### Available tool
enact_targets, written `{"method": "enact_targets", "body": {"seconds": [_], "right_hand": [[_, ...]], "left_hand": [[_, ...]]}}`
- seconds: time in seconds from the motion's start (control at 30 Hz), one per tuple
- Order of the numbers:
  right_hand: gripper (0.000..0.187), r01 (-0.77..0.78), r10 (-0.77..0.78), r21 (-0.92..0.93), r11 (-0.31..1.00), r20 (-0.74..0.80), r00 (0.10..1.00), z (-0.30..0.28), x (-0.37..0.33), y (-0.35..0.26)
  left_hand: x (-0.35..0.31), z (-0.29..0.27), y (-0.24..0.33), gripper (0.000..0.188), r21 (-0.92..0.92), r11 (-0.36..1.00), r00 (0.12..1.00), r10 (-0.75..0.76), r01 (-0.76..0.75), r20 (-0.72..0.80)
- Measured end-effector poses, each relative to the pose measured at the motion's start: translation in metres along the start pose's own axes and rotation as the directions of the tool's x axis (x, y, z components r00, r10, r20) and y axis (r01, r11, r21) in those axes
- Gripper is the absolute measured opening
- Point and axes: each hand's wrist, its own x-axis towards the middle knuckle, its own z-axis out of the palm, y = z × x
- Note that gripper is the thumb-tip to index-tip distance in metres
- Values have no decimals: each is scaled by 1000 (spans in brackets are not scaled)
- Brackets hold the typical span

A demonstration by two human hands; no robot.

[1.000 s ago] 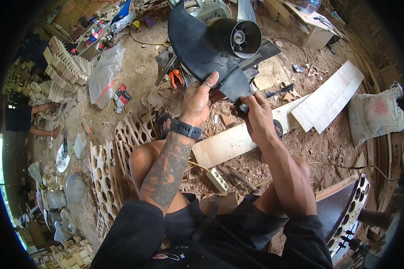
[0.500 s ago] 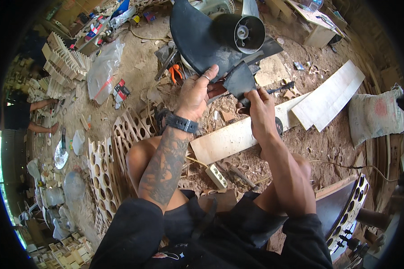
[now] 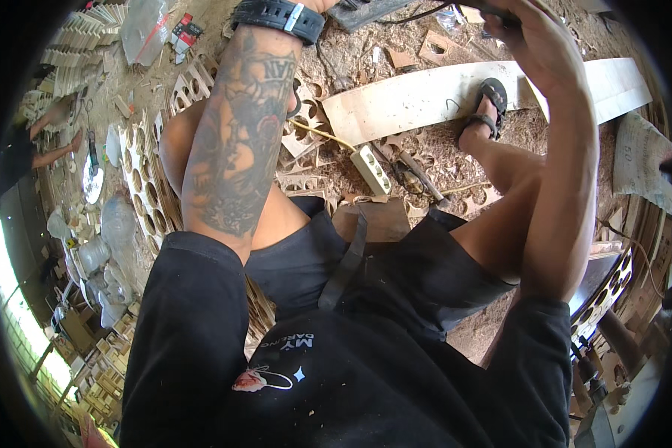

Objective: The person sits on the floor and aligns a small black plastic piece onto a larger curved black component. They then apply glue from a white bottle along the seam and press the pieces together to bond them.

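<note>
Only the wrist end of my left hand (image 3: 319, 4) shows at the top edge, above a black watch (image 3: 278, 18); its fingers are cut off. Close to it, the edge of a dark grey, flat piece (image 3: 366, 12) juts into view. My right hand (image 3: 532, 31) is raised at the upper right with its fingers curled round a dark object (image 3: 502, 16), whose kind I cannot make out. A thin black cord (image 3: 425, 15) runs between that hand and the dark grey piece.
Pale boards (image 3: 418, 101) lie across the wood-chip-strewn ground, beside my sandalled foot (image 3: 491, 104). A white power strip (image 3: 370, 170) and a hammer-like tool (image 3: 423, 178) sit between my legs. Panels with round holes (image 3: 143, 175) stand left; a sack (image 3: 642, 160) is right. Another person's arms (image 3: 56, 153) show far left.
The view has tilted down toward my body, so the black bladed fan has left the picture. My right hand has moved up and right; my left hand is now almost out of view.
</note>
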Motion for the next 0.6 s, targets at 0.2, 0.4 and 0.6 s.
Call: {"method": "enact_targets", "body": {"seconds": [0.2,0.4,0.6], "right_hand": [[26,-314,351,316,895,-67,934,2,8,-13],[26,-181,395,813,553,-65,916,37,45,-20],[18,-84,470,800,594,-261,843,53,41,-27]], "left_hand": [[-5,8,-3,25,69,997,1000,-23,24,-15],[-4,12,-8,28,-34,999,999,-41,40,-14],[-4,16,-7,26,-81,996,998,29,-34,-57]]}}
